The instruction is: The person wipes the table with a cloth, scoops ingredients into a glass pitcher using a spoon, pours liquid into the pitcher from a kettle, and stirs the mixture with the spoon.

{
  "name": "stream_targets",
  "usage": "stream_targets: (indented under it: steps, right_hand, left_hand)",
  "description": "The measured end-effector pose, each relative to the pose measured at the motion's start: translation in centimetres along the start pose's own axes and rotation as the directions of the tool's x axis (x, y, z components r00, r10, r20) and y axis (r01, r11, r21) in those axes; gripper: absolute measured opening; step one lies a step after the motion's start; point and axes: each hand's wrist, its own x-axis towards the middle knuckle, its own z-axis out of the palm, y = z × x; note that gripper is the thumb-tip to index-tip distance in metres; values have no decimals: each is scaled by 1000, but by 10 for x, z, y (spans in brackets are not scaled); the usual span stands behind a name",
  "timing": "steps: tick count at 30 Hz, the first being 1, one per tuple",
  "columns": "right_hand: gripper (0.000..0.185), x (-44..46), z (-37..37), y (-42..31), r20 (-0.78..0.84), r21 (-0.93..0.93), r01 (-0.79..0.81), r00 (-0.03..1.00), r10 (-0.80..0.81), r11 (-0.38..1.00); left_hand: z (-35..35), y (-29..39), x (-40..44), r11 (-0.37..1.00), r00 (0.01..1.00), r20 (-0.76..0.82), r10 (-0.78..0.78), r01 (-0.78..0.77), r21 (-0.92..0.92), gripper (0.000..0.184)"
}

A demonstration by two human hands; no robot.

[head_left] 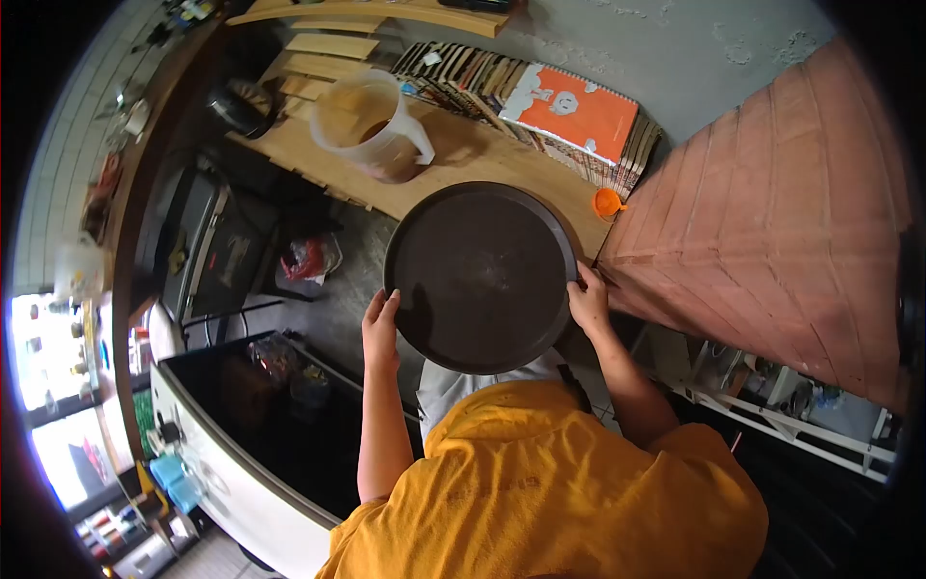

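Left fingers [390,307] and right fingers [587,283] grip opposite sides of a dark round tray [482,270], apparently for balance; a jug [355,140] stands on the worktop [487,168], upper left.

Round dark tray [482,275] at center, left hand [381,328] gripping rim at 9 o'clock, right hand [588,297] at 3; plastic jug [362,125] on wooden table [473,159], toward 11 o'clock.

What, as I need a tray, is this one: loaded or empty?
Empty: the tray shows a bare face between left hand and right hand.
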Motion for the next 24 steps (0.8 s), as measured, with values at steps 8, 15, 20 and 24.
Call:
stream_targets:
  steps: [8, 15, 20, 24]
  right_hand:
    - [45, 34, 54, 22, -234, 92, -17, 971, 38, 996]
    - [46, 25, 71, 3, -400, -39, -250, 891, 214, 967]
    - [48, 34, 78, 1, -477, -23, -333, 832, 282, 943]
    - [51, 40, 75, -7, -476, -97, -293, 853, 214, 951]
  left_hand:
    - [25, 52, 128, 965, 946, 303, -116, 35, 262, 70]
    - [46, 84, 183, 907, 814, 538, -220, -33, 420, 54]
    - [61, 84, 214, 872, 777, 567, -273, -48, 486, 55]
    - [72, 91, 213, 890, 751, 635, -183, -148, 432, 60]
